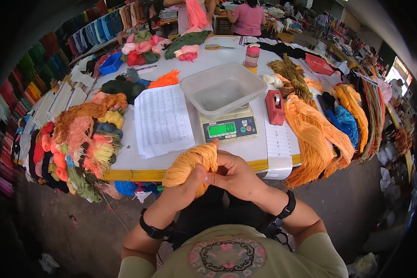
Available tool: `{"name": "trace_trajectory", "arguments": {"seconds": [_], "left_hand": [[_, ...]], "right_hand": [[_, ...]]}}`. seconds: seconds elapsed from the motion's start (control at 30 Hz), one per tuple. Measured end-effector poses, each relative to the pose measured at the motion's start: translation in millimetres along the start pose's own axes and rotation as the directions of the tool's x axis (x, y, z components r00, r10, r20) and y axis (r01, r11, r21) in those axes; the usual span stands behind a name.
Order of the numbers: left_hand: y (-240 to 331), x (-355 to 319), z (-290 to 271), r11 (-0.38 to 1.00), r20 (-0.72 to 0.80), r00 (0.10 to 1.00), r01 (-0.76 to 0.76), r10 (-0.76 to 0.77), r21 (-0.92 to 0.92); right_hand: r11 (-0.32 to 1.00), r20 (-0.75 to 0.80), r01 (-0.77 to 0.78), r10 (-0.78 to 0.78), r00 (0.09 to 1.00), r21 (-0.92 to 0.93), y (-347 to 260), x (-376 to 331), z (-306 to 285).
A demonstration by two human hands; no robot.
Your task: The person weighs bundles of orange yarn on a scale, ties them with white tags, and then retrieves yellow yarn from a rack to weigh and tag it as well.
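A light orange skein of yarn [188,167] is bunched between my hands, just off the table's front edge. My left hand [184,189] is closed round its lower side, thumb pointing up. At the skein's right side, my right hand [238,178] is closed in a pinch, its thumb close to the left thumb; the strands between these fingertips are too small to make out. Beyond the hands stands a digital scale [229,127] with a lit green display. A translucent plastic tub [222,90] rests on the scale, with nothing visible in it.
Printed sheets [163,121] lie left of the scale. To its right are a red tape dispenser [275,107], a paper strip [278,148] and long orange yarn hanks [312,134] draping over the edge. Mixed yarn [85,143] heaps the left side. Two people are across the table.
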State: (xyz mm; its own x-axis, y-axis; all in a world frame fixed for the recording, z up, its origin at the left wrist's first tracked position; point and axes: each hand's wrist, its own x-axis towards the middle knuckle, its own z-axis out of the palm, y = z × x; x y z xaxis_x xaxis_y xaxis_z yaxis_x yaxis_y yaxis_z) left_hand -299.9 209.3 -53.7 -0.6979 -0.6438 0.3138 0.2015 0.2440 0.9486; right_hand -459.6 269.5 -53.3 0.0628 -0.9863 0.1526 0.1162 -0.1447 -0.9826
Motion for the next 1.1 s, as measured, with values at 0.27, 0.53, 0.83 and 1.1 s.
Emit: {"name": "trace_trajectory", "arguments": {"seconds": [0.27, 0.53, 0.83, 1.1], "left_hand": [[-22.7, -7.3, -1.4, 0.943, -0.178, 0.977, 0.053, -0.117, -0.329], [-27.1, -17.7, 10.2, 0.998, -0.123, 0.991, 0.062, -0.059, 0.02], [-44.2, -20.3, -7.3, 0.933, -0.079, 0.995, 0.023, -0.055, -0.359], [0.3, -96.7, -137.1, 0.587, -0.272, 0.944, -0.115, -0.185, -0.802]], "right_hand": [[0.997, -0.087, -0.071, 0.067, 0.994, -0.036, 3.6, -1.1, -18.6], [0.991, 0.041, -0.126, 0.125, 0.991, 0.048, 23.9, -10.0, -12.6], [0.883, 0.195, -0.372, 0.327, 0.925, 0.285, 17.6, -14.3, -19.9], [0.908, -0.169, -0.32, 0.371, 0.913, 0.27, -11.8, -104.8, -118.4]]}}
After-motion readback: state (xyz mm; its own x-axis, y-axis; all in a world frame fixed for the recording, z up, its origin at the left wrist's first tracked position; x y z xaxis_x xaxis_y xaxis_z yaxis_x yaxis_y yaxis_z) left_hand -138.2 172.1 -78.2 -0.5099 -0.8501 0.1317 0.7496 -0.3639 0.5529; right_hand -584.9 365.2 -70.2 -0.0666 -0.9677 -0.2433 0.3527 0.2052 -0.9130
